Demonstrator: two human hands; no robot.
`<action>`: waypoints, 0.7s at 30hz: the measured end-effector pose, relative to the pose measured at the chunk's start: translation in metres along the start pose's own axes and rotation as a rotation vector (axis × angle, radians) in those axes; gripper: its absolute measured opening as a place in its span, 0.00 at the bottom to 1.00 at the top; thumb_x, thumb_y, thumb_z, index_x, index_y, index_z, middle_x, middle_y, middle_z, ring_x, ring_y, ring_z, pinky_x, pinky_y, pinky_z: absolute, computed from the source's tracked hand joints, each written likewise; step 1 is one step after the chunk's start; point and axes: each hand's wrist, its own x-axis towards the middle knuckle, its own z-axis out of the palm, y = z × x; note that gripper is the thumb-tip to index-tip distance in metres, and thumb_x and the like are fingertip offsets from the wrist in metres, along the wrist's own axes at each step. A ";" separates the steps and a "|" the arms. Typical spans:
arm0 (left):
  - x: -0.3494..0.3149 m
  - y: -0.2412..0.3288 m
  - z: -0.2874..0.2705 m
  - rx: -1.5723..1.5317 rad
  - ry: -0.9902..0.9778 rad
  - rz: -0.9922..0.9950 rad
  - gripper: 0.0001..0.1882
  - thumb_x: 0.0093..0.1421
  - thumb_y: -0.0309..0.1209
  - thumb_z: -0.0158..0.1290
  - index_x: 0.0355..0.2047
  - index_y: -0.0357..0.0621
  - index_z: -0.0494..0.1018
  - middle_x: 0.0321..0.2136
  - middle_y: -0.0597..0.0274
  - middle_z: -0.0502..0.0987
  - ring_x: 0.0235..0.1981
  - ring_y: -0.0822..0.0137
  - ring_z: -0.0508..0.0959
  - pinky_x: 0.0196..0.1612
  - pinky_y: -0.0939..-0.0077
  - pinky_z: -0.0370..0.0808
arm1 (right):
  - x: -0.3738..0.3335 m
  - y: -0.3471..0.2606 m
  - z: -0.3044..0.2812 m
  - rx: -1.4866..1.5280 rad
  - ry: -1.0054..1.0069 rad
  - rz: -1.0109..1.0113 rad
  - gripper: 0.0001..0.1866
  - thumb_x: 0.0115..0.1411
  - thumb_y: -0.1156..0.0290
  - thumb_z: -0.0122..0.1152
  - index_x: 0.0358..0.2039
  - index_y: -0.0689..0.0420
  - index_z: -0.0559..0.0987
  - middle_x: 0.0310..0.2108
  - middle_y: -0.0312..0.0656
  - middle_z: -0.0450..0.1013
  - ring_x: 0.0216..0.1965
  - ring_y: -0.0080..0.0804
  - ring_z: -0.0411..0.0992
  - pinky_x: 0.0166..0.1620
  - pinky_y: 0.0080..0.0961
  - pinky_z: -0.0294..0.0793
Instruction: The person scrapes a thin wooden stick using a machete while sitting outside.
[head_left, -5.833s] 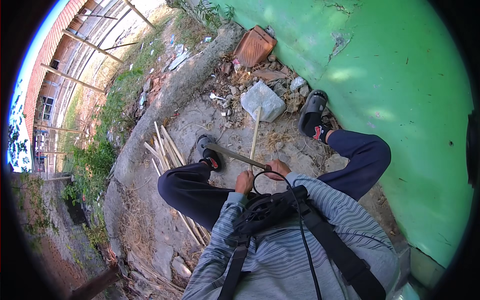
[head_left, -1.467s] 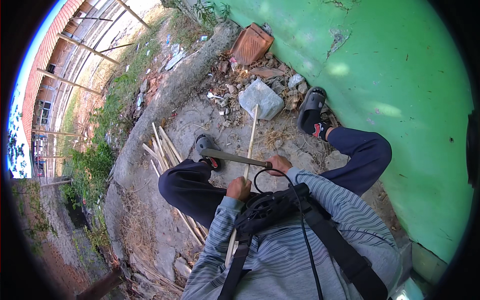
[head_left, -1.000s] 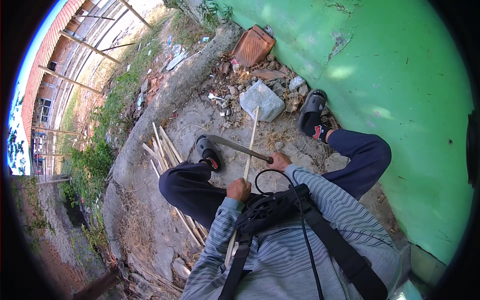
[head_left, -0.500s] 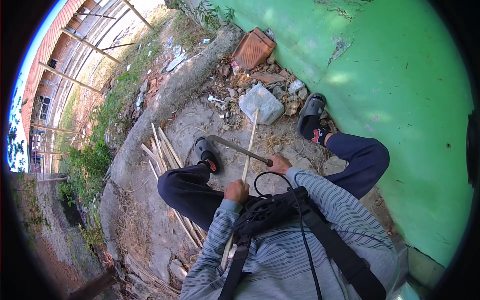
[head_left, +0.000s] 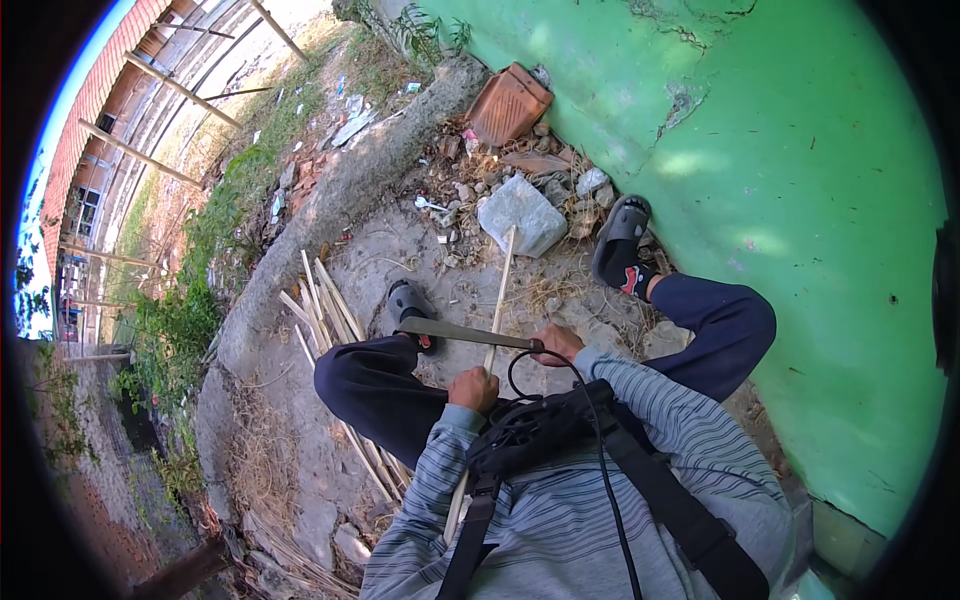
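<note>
My left hand (head_left: 473,389) is closed around a long pale strip of split wood or bamboo (head_left: 502,290). The strip's far end rests on a grey stone block (head_left: 523,214), and its near end runs back under my left arm. In my right hand (head_left: 560,345) is the handle of a machete (head_left: 465,333). Its long dark blade points left and lies across the strip, a little beyond my left hand. Whether the edge bites into the strip, I cannot tell.
Several more pale strips (head_left: 325,310) lie in a bundle by my left leg. A green wall (head_left: 760,240) rises at the right. Stone rubble and a terracotta roof tile (head_left: 510,104) lie ahead. A low concrete kerb (head_left: 300,240) curves along the left. A black cable (head_left: 605,450) hangs before my chest.
The machete has come nearer to me along the strip, its blade turning more crosswise. My right hand has moved slightly back and right; my left hand has stayed put on the strip.
</note>
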 end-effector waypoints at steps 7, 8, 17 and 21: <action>0.002 0.005 -0.010 -0.009 -0.030 -0.045 0.19 0.59 0.42 0.49 0.35 0.38 0.80 0.36 0.38 0.82 0.39 0.37 0.82 0.48 0.45 0.77 | 0.027 0.005 -0.008 0.018 0.090 0.178 0.15 0.54 0.56 0.61 0.28 0.55 0.83 0.27 0.55 0.78 0.33 0.59 0.78 0.38 0.50 0.77; 0.001 0.004 -0.007 -0.011 -0.032 -0.047 0.19 0.59 0.42 0.49 0.35 0.38 0.80 0.36 0.38 0.82 0.39 0.37 0.82 0.48 0.45 0.77 | 0.025 0.002 -0.008 0.039 0.088 0.145 0.15 0.54 0.56 0.61 0.28 0.55 0.83 0.27 0.55 0.78 0.33 0.59 0.78 0.39 0.49 0.77; 0.003 0.000 0.005 0.043 0.009 -0.028 0.19 0.59 0.43 0.50 0.36 0.39 0.80 0.36 0.38 0.81 0.40 0.38 0.82 0.48 0.46 0.77 | 0.038 0.004 -0.006 -0.033 0.077 0.198 0.17 0.55 0.56 0.57 0.30 0.57 0.82 0.31 0.58 0.79 0.35 0.59 0.79 0.40 0.50 0.77; 0.004 0.003 0.001 0.001 -0.012 -0.035 0.19 0.59 0.43 0.50 0.36 0.38 0.80 0.37 0.38 0.81 0.41 0.39 0.82 0.49 0.45 0.76 | 0.034 0.004 -0.004 -0.042 0.114 0.186 0.16 0.55 0.56 0.56 0.30 0.56 0.82 0.31 0.58 0.79 0.35 0.59 0.79 0.39 0.50 0.77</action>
